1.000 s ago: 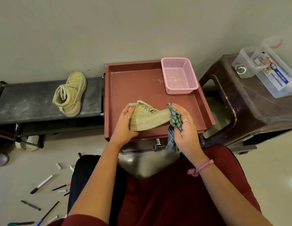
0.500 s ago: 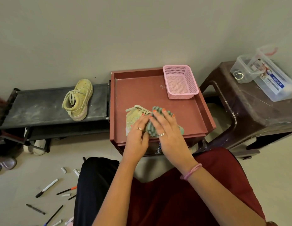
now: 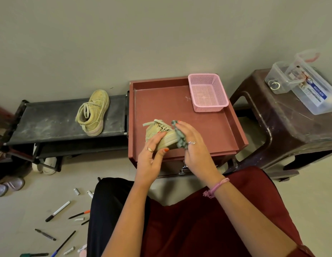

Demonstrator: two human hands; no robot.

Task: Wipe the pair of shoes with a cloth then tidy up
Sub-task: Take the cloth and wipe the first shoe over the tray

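**Cloth slides back to the toe**

Shifted rightward since the earlier frame, right hand (image 3: 194, 145) fingers bunch the cloth (image 3: 180, 139) against the shoe (image 3: 162, 135); left hand (image 3: 151, 154) pinches its heel, over the red tray (image 3: 213, 130). Better: steady heel, short firm strokes. Second shoe (image 3: 93, 113) waits far left.

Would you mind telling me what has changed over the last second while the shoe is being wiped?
The right hand carried the green cloth from the shoe's toe across its top and back to the toe end. The left hand shifted its grip but kept holding the shoe over the red tray. The second shoe and pink basket stayed put.
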